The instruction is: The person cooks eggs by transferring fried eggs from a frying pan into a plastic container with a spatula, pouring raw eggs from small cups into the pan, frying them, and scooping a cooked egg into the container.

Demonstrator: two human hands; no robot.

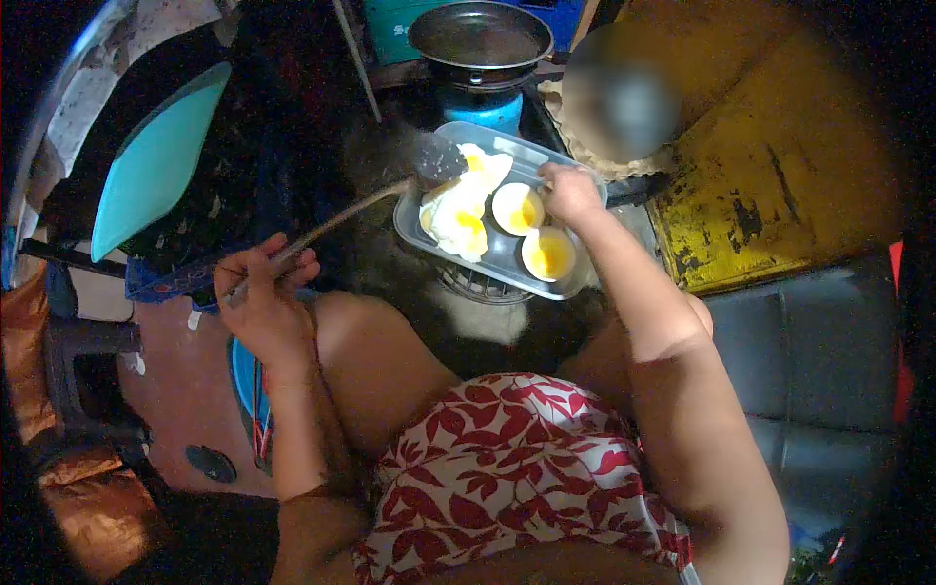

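My left hand [265, 292] is closed round the long handle of a spatula [336, 216]. The spatula's flat slotted blade [436, 161] is over the left side of a clear plastic tray [502, 277]. My right hand [571, 195] grips the tray's far right side, fingers bent over the rim. Inside the tray, fried eggs [458, 219] with yellow yolks lie in an irregular white mass on the left. Two round white pieces with yellow in them, one [517, 209] above the other [549, 255], sit on the right, close to my right hand.
A dark frying pan [480, 39] stands on a burner beyond the tray, with a blue cylinder [485, 112] below. A metal grate [483, 284] shows under the tray's near edge. At right is a worn yellow panel [751, 214]; at left, a turquoise lid-like sheet [161, 161] and blue crate [175, 278].
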